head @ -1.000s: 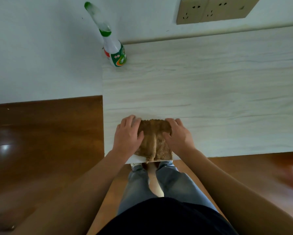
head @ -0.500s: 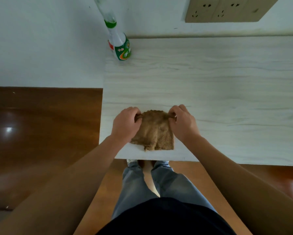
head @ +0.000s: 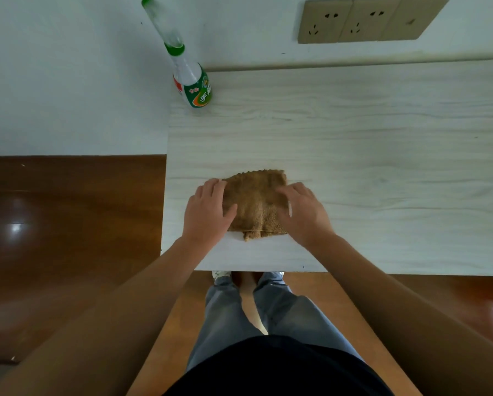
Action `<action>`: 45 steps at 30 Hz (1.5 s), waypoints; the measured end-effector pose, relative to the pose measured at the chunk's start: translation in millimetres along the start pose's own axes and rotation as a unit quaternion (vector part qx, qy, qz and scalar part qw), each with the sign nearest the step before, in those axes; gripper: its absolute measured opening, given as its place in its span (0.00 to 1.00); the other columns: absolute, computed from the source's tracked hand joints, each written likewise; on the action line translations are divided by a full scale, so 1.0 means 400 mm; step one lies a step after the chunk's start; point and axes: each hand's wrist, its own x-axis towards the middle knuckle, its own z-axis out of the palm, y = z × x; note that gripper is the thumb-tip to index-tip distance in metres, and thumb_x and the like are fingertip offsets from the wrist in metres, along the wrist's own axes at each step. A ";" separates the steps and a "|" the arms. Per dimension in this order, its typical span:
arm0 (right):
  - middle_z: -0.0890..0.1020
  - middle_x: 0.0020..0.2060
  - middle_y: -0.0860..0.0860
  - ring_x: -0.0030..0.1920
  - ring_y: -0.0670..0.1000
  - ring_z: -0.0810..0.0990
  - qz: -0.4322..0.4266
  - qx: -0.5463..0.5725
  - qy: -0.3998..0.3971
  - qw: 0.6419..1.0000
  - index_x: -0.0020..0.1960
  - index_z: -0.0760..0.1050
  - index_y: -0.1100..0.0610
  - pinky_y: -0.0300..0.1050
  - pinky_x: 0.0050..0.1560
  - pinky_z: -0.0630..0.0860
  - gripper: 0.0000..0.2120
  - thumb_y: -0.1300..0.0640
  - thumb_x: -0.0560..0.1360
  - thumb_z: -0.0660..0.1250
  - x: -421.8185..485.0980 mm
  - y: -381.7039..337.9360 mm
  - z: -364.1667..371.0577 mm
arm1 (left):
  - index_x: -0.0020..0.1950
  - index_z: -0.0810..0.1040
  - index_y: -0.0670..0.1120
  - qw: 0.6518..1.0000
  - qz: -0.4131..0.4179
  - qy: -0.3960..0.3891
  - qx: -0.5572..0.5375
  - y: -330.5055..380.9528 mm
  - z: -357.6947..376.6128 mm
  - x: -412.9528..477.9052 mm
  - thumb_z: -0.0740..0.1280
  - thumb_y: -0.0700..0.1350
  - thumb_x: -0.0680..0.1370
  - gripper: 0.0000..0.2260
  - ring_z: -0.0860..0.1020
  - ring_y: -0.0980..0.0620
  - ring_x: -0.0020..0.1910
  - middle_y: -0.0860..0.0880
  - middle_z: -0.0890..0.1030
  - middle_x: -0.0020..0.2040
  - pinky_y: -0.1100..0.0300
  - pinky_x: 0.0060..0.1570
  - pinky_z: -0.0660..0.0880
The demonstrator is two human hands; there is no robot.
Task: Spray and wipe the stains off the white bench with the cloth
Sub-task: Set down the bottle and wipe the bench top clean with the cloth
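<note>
Head view: the tabletop [head: 353,167] is a pale, whitish board with faint grey wood grain, filling the frame from the centre out to 3 o'clock. Its far edge meets a white wall [head: 68,81], where a beige strip of sockets [head: 368,18] sits at about 1 o'clock. No stain can be made out on the bare surface. At 9 o'clock and along the bottom edge lies a glossy brown wooden floor [head: 68,224] with a bright reflection on it. The person's grey trousers [head: 239,324] and a dark top show at 6 o'clock, below the near edge of the tabletop.

The spray bottle [head: 195,81] stands at 11 o'clock on the far left corner of the tabletop, close to the wall; it is clear with a green collar and a green and red label.

The cloth [head: 256,204] is a brown, fluffy towel, folded into a rough square with a scalloped far edge, lying flat near the tabletop's near left corner, just left of centre. The left hand [head: 208,212] rests on its left side, fingers spread flat, its grip wide and pressing rather than pinching. The right hand [head: 302,212] lies on its right side, fingers likewise extended over the fabric, grip wide.
</note>
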 end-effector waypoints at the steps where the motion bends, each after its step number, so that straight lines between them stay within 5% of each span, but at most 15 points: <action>1: 0.74 0.66 0.48 0.65 0.49 0.72 -0.011 -0.008 0.000 1.000 0.72 0.71 0.53 0.41 0.59 0.71 0.21 0.54 0.80 0.64 -0.020 -0.003 0.014 | 0.73 0.73 0.42 1.000 0.016 -0.001 0.015 -0.002 0.005 -0.013 0.66 0.54 0.81 0.24 0.74 0.42 0.70 0.42 0.74 0.72 0.46 0.67 0.74; 8: 0.73 0.68 0.48 0.70 0.52 0.68 -0.048 -0.053 0.019 0.997 0.70 0.73 0.55 0.50 0.66 0.72 0.22 0.53 0.78 0.68 -0.061 0.000 0.079 | 0.74 0.74 0.42 0.990 0.127 0.024 0.049 -0.001 0.035 -0.049 0.62 0.56 0.83 0.24 0.67 0.41 0.77 0.41 0.69 0.78 0.46 0.76 0.62; 22: 0.68 0.69 0.52 0.65 0.54 0.71 0.052 0.000 0.032 0.998 0.74 0.67 0.54 0.48 0.58 0.78 0.25 0.59 0.77 0.65 -0.031 -0.021 0.059 | 0.75 0.72 0.43 0.996 0.056 -0.061 0.037 -0.002 0.042 -0.030 0.63 0.59 0.80 0.28 0.67 0.39 0.77 0.40 0.69 0.78 0.43 0.75 0.67; 26: 0.72 0.64 0.52 0.58 0.53 0.76 0.156 0.093 0.040 0.983 0.77 0.60 0.53 0.48 0.56 0.76 0.30 0.57 0.78 0.65 -0.014 -0.036 0.050 | 0.75 0.72 0.45 0.998 0.038 -0.048 0.021 0.006 0.030 -0.035 0.57 0.58 0.83 0.25 0.68 0.41 0.77 0.41 0.70 0.78 0.44 0.75 0.66; 29: 0.78 0.53 0.49 0.50 0.50 0.77 0.204 0.115 0.037 0.972 0.70 0.68 0.54 0.44 0.49 0.72 0.21 0.54 0.78 0.65 0.019 -0.046 0.042 | 0.76 0.70 0.46 0.998 0.019 -0.051 0.027 -0.021 0.016 -0.044 0.53 0.57 0.84 0.25 0.65 0.42 0.79 0.42 0.68 0.79 0.44 0.77 0.64; 32: 0.76 0.51 0.48 0.49 0.50 0.76 0.186 0.073 0.034 0.979 0.60 0.75 0.53 0.43 0.44 0.70 0.12 0.52 0.78 0.66 0.043 -0.065 0.041 | 0.77 0.68 0.46 0.997 0.009 -0.057 0.044 -0.081 -0.003 -0.052 0.52 0.56 0.85 0.23 0.62 0.42 0.80 0.43 0.65 0.81 0.45 0.78 0.62; 37: 0.78 0.51 0.48 0.45 0.52 0.79 0.163 0.036 0.032 0.985 0.62 0.71 0.52 0.48 0.44 0.78 0.12 0.55 0.79 0.65 0.042 -0.077 0.045 | 0.78 0.67 0.46 0.993 0.013 -0.078 0.087 -0.172 -0.019 -0.059 0.55 0.55 0.85 0.23 0.61 0.41 0.81 0.42 0.63 0.82 0.45 0.77 0.63; 40: 0.80 0.47 0.48 0.43 0.52 0.78 0.179 0.008 0.033 0.983 0.62 0.71 0.53 0.45 0.40 0.73 0.12 0.56 0.80 0.62 0.027 -0.064 0.050 | 0.80 0.63 0.47 0.990 0.027 -0.092 0.100 -0.190 -0.013 -0.065 0.54 0.57 0.85 0.25 0.58 0.41 0.82 0.42 0.60 0.83 0.45 0.78 0.62; 45: 0.80 0.42 0.46 0.42 0.51 0.80 0.198 0.068 0.071 0.975 0.63 0.74 0.52 0.45 0.42 0.76 0.12 0.55 0.80 0.62 0.004 -0.085 0.017 | 0.80 0.62 0.46 0.990 0.042 -0.084 0.105 -0.200 -0.006 -0.068 0.57 0.57 0.84 0.27 0.58 0.41 0.82 0.42 0.59 0.83 0.45 0.78 0.61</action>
